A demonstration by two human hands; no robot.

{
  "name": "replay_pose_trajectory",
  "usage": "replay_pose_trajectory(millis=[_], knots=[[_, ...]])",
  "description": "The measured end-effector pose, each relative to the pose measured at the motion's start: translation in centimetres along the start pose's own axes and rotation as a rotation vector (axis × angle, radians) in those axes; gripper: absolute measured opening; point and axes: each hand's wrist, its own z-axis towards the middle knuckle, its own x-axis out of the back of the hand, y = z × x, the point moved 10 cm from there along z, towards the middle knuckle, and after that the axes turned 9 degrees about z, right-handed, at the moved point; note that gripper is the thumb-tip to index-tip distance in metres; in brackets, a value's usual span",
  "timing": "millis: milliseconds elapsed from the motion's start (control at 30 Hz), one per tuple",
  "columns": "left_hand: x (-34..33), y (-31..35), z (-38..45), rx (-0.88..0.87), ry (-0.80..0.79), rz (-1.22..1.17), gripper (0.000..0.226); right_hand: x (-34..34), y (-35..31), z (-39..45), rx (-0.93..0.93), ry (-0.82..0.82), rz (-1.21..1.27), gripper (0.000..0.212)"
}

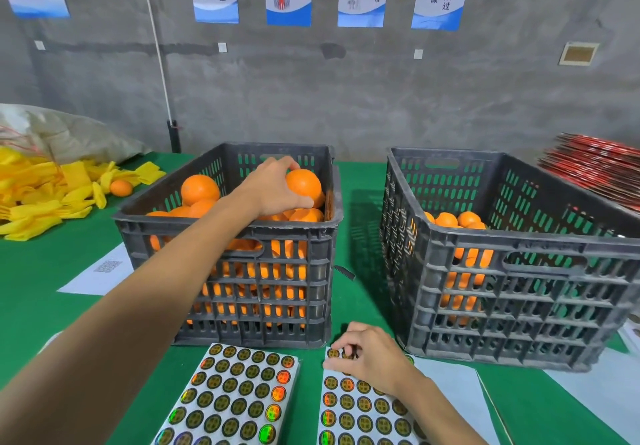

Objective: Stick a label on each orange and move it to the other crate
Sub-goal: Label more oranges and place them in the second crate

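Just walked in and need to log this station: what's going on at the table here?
A person is labelling oranges. Their left hand grips an orange at the top of the fuller left crate. Their right hand pinches at a sticker on the right label sheet; a second label sheet lies beside it. The right crate holds fewer oranges, piled in its left part. No label is on the gripped orange as far as this view shows.
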Motion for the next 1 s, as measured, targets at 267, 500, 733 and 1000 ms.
replay_pose_trajectory(millis=[267,500,733,1000], knots=[[0.3,0.2,-0.4,0.0,-0.001,-0.017,0.084,-0.8,-0.6,-0.1,0.065,-0.026,-0.106,0.038],[0.3,0.2,-0.5,0.0,-0.005,-0.026,0.084,-0.2,1.1,-0.3,-0.029,0.029,0.285,0.014],[0.6,0.4,-0.4,-0.005,0.022,-0.049,0.085,1.1,2.4,0.7,-0.159,0.1,0.335,0.021],[0.5,0.1,-0.5,0.0,0.013,-0.054,0.085,-0.2,1.2,0.8,-0.039,-0.03,0.062,0.05]])
